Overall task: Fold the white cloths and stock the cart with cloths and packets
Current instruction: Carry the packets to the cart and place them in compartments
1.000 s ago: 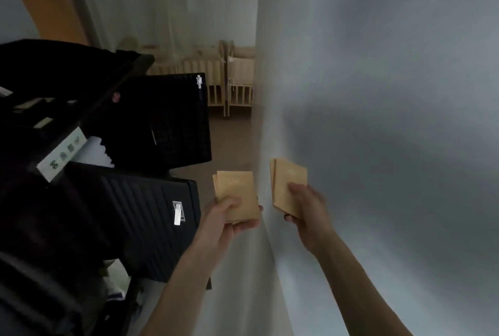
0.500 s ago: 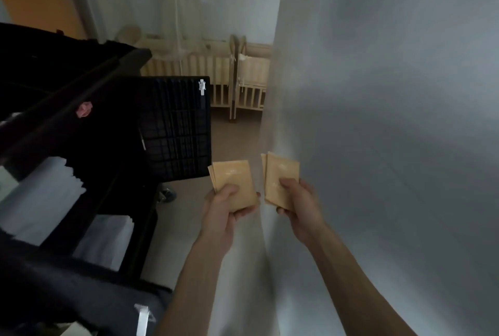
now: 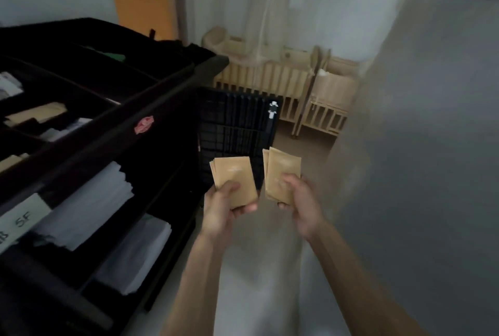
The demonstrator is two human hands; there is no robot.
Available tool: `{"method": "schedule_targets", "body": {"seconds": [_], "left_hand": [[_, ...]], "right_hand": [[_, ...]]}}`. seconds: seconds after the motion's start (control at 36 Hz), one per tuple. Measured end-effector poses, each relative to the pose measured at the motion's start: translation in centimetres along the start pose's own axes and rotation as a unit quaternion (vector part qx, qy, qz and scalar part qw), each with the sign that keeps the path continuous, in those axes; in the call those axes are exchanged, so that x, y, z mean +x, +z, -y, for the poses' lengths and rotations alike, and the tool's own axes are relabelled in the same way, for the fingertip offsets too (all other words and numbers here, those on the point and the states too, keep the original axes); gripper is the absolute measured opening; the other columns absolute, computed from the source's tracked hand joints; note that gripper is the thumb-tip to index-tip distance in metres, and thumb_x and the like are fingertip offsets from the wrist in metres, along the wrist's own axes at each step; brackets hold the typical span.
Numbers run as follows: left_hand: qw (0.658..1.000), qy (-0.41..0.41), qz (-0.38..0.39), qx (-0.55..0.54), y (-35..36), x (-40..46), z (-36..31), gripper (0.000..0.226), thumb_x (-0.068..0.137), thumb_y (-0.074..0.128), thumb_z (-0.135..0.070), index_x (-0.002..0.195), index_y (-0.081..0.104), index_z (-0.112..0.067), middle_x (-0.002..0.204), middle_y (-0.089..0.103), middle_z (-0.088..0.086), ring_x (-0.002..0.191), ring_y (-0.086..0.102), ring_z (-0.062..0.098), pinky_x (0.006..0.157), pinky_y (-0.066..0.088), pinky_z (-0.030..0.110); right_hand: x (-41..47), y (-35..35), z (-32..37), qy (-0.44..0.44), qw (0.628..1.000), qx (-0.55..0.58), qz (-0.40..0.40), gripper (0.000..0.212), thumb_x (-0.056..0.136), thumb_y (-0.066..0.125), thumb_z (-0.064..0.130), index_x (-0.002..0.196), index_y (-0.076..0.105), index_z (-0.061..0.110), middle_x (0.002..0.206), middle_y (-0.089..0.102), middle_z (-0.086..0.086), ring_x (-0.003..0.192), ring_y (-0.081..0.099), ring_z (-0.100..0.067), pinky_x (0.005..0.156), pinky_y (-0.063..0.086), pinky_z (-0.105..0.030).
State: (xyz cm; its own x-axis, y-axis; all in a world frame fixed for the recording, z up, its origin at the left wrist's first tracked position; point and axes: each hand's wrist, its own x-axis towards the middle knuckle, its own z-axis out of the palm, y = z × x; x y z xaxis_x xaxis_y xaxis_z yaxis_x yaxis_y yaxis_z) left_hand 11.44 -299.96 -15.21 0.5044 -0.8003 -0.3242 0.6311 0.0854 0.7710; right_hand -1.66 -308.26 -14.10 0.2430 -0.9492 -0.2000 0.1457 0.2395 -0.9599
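Cart (image 3: pixel 113 130) nearer now; left hand (image 3: pixel 221 206), right hand (image 3: pixel 299 200) each gripping packets (image 3: pixel 235 179).

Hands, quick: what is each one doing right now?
Left hand: grips a stack of tan packets.
Right hand: grips a second stack of tan packets.

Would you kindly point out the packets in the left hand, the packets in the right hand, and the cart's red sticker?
Left-hand packets (image 3: pixel 234 173), head view, upper face of front packet.
Right-hand packets (image 3: pixel 283 168), head view, upper face.
Red sticker (image 3: pixel 143 125), head view, its centre.
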Motion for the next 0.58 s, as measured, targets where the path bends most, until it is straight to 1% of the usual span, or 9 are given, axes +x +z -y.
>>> {"method": "schedule_targets", "body": {"seconds": [0.06, 0.11, 0.17, 0.25, 0.33, 0.44, 0.53, 0.58], "left_hand": [[1.000, 0.018, -0.018, -0.010, -0.6, 1.5, -0.6, 0.024, 0.092, 0.056, -0.004, 0.115, 0.060, 0.004, 0.103, 0.069, 0.025, 0.081, 0.074, 0.034, 0.052, 0.059, 0.035], [0.999, 0.035, -0.028, -0.016, -1.0, 2.9, -1.2, 0.024, 0.093, 0.055, -0.004, 0.115, 0.059, 0.004, 0.101, 0.069, 0.027, 0.079, 0.075, 0.034, 0.056, 0.060, 0.037], [0.997, 0.053, -0.045, -0.024, -1.0, 4.4, -1.8, 0.026, 0.093, 0.054, -0.004, 0.117, 0.058, 0.005, 0.106, 0.068, 0.033, 0.083, 0.075, 0.037, 0.056, 0.059, 0.036], [0.993, 0.085, -0.073, -0.038, -0.3, 6.7, -2.3, 0.026, 0.095, 0.052, -0.005, 0.119, 0.057, 0.004, 0.107, 0.069, 0.032, 0.091, 0.073, 0.041, 0.056, 0.059, 0.034], [0.988, 0.095, -0.111, -0.045, 1.2, 8.6, -2.6, 0.027, 0.095, 0.051, -0.004, 0.120, 0.055, 0.004, 0.106, 0.069, 0.030, 0.095, 0.072, 0.043, 0.055, 0.058, 0.033], [0.984, 0.114, -0.128, -0.051, 3.0, 11.0, -2.5, 0.029, 0.096, 0.051, -0.006, 0.123, 0.056, 0.004, 0.107, 0.070, 0.030, 0.096, 0.072, 0.042, 0.055, 0.058, 0.034], [0.980, 0.123, -0.150, -0.048, 4.2, 12.5, -2.5, 0.028, 0.096, 0.051, -0.007, 0.123, 0.057, 0.002, 0.106, 0.072, 0.027, 0.097, 0.072, 0.041, 0.056, 0.058, 0.032], [0.978, 0.118, -0.165, -0.050, 4.7, 13.2, -2.6, 0.028, 0.096, 0.052, -0.007, 0.121, 0.057, 0.002, 0.106, 0.072, 0.028, 0.096, 0.073, 0.040, 0.055, 0.058, 0.032]], "right_hand": [[2.6, 1.4, 0.0, 0.007, 1.000, -0.002, 0.024, 0.010, 0.087, 0.065, 0.017, 0.096, 0.063, 0.019, 0.074, 0.072, 0.006, 0.061, 0.068, -0.008, 0.043, 0.044, -0.023], [5.2, 2.8, 0.0, 0.021, 0.999, 0.003, 0.046, 0.010, 0.085, 0.067, 0.017, 0.094, 0.063, 0.019, 0.074, 0.073, 0.005, 0.062, 0.069, -0.010, 0.043, 0.044, -0.023], [7.9, 4.1, 0.0, 0.033, 0.996, 0.009, 0.078, 0.009, 0.086, 0.067, 0.017, 0.093, 0.063, 0.019, 0.073, 0.074, 0.005, 0.061, 0.069, -0.011, 0.042, 0.042, -0.023], [11.8, 5.5, 0.1, 0.039, 0.990, 0.002, 0.138, 0.008, 0.088, 0.066, 0.016, 0.095, 0.063, 0.018, 0.071, 0.073, 0.007, 0.060, 0.070, -0.010, 0.040, 0.041, -0.024], [15.2, 5.9, 0.7, 0.057, 0.981, -0.013, 0.185, 0.011, 0.090, 0.065, 0.017, 0.101, 0.064, 0.017, 0.072, 0.073, 0.008, 0.061, 0.070, -0.008, 0.040, 0.041, -0.024], [19.6, 6.2, 1.8, 0.072, 0.972, -0.006, 0.223, 0.019, 0.090, 0.065, 0.018, 0.109, 0.064, 0.014, 0.078, 0.073, 0.003, 0.064, 0.069, -0.012, 0.040, 0.040, -0.024], [22.0, 6.7, 2.5, 0.084, 0.963, -0.017, 0.254, 0.018, 0.092, 0.064, 0.017, 0.109, 0.065, 0.013, 0.083, 0.071, 0.000, 0.066, 0.068, -0.013, 0.040, 0.040, -0.025], [23.0, 7.2, 3.0, 0.088, 0.960, -0.025, 0.264, 0.015, 0.093, 0.062, 0.016, 0.108, 0.065, 0.013, 0.082, 0.070, -0.001, 0.063, 0.066, -0.011, 0.039, 0.039, -0.025]]}}
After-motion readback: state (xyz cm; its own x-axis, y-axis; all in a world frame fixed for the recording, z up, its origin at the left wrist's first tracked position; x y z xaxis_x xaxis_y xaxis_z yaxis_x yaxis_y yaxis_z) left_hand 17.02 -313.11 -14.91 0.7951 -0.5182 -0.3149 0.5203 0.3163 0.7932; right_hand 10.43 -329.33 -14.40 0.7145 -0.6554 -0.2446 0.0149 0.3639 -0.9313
